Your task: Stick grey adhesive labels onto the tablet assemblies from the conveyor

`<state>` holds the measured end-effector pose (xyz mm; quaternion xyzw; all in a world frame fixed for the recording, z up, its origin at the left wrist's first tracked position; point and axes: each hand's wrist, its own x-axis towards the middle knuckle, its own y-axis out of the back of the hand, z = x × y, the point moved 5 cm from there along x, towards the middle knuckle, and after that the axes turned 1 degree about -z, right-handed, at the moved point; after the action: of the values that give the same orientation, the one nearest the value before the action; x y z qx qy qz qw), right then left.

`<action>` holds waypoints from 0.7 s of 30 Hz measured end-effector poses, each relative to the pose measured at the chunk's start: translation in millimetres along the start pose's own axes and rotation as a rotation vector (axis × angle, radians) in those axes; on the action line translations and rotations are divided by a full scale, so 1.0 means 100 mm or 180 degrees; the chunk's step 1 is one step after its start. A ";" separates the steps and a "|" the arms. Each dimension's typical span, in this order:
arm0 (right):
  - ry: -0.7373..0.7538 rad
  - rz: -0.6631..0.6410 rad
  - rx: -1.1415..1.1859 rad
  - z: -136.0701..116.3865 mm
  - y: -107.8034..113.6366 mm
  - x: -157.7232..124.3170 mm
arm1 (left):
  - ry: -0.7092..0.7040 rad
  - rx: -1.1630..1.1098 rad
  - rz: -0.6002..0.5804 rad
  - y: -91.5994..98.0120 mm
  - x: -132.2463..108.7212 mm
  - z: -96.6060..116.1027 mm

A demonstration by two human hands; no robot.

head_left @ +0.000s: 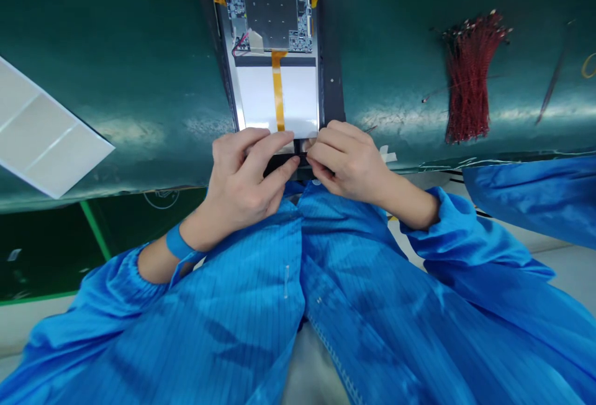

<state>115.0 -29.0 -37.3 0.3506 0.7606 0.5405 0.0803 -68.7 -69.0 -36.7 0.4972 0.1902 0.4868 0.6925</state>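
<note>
An opened tablet (274, 91) lies face down on the green table mat, with its circuit board at the far end, a silver battery in the middle and an orange ribbon cable down the centre. Both hands work at its near edge. My left hand (244, 172) lies with fingers stretched flat across the near edge, pressing on it. My right hand (347, 159) is curled, its fingertips pinched together at the tablet's near right corner; what it pinches is too small to make out. The fingertips of both hands almost meet.
A bundle of red wires (468, 76) lies on the mat to the right. A white sheet (44, 135) sits at the left. A thin dark tool (554, 79) lies far right. Blue smock sleeves fill the foreground; another blue sleeve (535, 191) reaches in at right.
</note>
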 end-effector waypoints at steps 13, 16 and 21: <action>-0.0164 -0.0050 0.0149 0.10 0.08 -0.07 | 0.0212 -0.0524 -0.0097 -0.09 0.04 0.01; -0.0109 0.0102 0.0138 0.16 0.10 -0.14 | 0.0000 -0.0347 0.0220 0.05 -0.02 -0.15; 0.0301 0.0309 -0.0153 0.10 0.03 -0.21 | -0.0520 -0.0293 0.0866 0.21 -0.06 -0.22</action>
<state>136.9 -34.4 -43.9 0.3591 0.7325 0.5778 0.0264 -97.8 -62.6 -29.0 0.5241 0.0416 0.5423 0.6554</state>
